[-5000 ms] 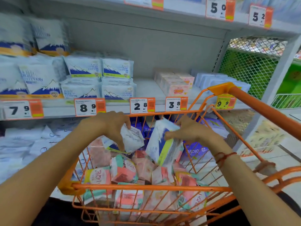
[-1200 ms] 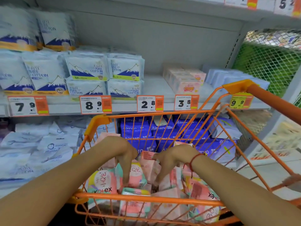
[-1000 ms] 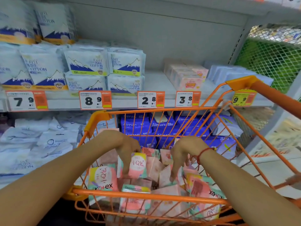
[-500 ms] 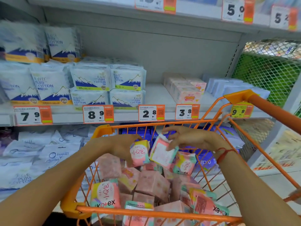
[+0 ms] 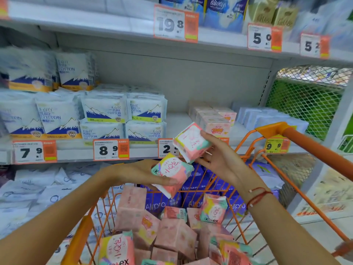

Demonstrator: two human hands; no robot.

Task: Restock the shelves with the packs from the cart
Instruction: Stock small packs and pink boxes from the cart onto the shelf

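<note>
Both hands had come up out of the orange cart (image 5: 271, 131) since half a second earlier, each carrying one small pink pack higher and farther toward the middle shelf (image 5: 177, 121). A second before, they were still down among the packs, picking. That lift suggested the picking step was over and the placing step had begun.

The left hand (image 5: 141, 174) held its grip closed around a pink and teal pack (image 5: 171, 174), thumb along the near face and fingers underneath, just above the far rim of the cart. The right hand (image 5: 219, 157) pinched a second pack (image 5: 192, 142) higher up and to the right, fingers wrapped round its right side. The two packs were near each other, possibly touching at a corner; I could not tell.

Two packs were in hand. In the cart, about a dozen pink packs remained in a loose heap, the exact number unclear because they overlapped. On the shelf, one short row of pale pink boxes (image 5: 212, 119) sat to the right of four white cotton packs (image 5: 124, 119) stacked two on two, with bare shelf between them. Larger cotton packs stood farther left, too blurred to count. Four price tags lined the shelf edge, one partly hidden behind the raised pack.
</note>
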